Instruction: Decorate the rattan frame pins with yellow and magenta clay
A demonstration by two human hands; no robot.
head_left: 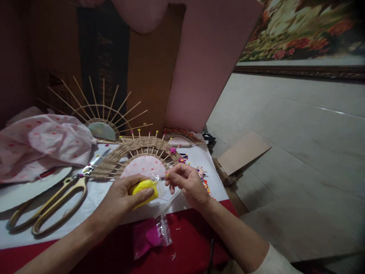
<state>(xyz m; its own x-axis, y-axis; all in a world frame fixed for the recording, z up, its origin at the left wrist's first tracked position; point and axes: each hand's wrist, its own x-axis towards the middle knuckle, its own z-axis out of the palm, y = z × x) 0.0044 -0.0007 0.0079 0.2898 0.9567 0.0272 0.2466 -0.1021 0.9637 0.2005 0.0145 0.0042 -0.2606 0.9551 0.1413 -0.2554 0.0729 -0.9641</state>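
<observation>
My left hand (129,196) is wrapped around a lump of yellow modelling clay (145,189) in a small clear plastic bag (160,186). To its right, my right hand (185,182) pinches a tiny bit of yellow clay (167,175) between thumb and forefinger. Just beyond both hands lies a woven twine half-circle (135,146) on thin sticks, tipped with small yellow and pink balls. Its middle is a pink dotted fabric panel (145,166). Pink star and flower shapes (173,150) sit on its right side. Below my hands, another clear bag holds pink clay (153,236).
Large scissors (59,205) lie at left beside a white card piece (37,186) and dotted pink fabric (57,137). Behind stands a stick fan frame (103,110) against cardboard (154,76). A second woven piece (182,137) lies farther back. The white table covering has a red front edge (114,251).
</observation>
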